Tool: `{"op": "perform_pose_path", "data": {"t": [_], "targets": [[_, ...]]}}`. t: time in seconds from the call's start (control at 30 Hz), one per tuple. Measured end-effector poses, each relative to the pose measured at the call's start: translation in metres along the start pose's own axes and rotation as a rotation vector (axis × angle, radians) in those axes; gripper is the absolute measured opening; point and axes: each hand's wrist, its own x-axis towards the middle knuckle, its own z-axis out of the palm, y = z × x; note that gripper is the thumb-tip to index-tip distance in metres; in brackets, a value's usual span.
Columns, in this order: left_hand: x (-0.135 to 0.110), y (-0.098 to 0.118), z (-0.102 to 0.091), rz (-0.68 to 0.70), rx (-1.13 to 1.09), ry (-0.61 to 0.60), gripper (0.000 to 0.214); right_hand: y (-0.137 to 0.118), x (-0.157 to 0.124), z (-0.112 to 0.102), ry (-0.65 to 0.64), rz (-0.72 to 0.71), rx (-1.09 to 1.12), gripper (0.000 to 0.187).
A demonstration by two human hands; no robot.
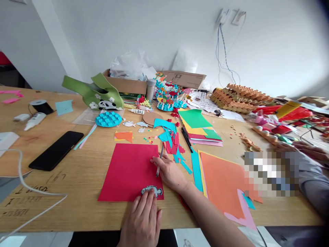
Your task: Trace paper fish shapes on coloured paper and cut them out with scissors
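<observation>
A red sheet of paper (128, 171) lies flat in front of me. Near its lower right corner is a grey fish cutout (158, 192) with dark outlines. My left hand (142, 218) rests flat with its straight fingertips pressing on this cutout. At the sheet's right edge, my right hand (171, 171) is closed around a slim pen (161, 156), its lower end over the red paper. Just beyond are red and blue paper scraps (174, 142) and a black pen (186, 139).
Orange paper (221, 181) lies to the right, near a co-worker's sleeve (312, 181). On the left are a black phone (56, 151) and a white cable (38, 190). Farther back stand a green felt bag (102, 94), a blue woven disc (108, 119) and a cardboard box (131, 84).
</observation>
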Motion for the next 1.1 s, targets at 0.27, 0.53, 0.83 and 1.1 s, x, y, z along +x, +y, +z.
{"op": "perform_pose_path", "data": {"t": [0.27,0.53,0.83,1.1], "targets": [[0.0026,-0.0013,-0.0005,-0.004,-0.055,0.008,0.029,0.0022,-0.0013,0.0014,0.046,0.04,0.034,0.039],[0.0012,-0.0038,-0.001,0.02,-0.04,0.004,0.03,0.0018,-0.0001,0.001,0.054,0.033,0.07,0.031],[0.0004,-0.0057,-0.0008,0.032,-0.044,-0.026,0.03,0.0003,0.0011,-0.0007,0.036,0.078,0.09,0.025],[0.0028,-0.0052,-0.0028,0.038,-0.05,-0.03,0.03,0.0002,0.0007,-0.0008,0.03,0.092,0.099,0.028]]}}
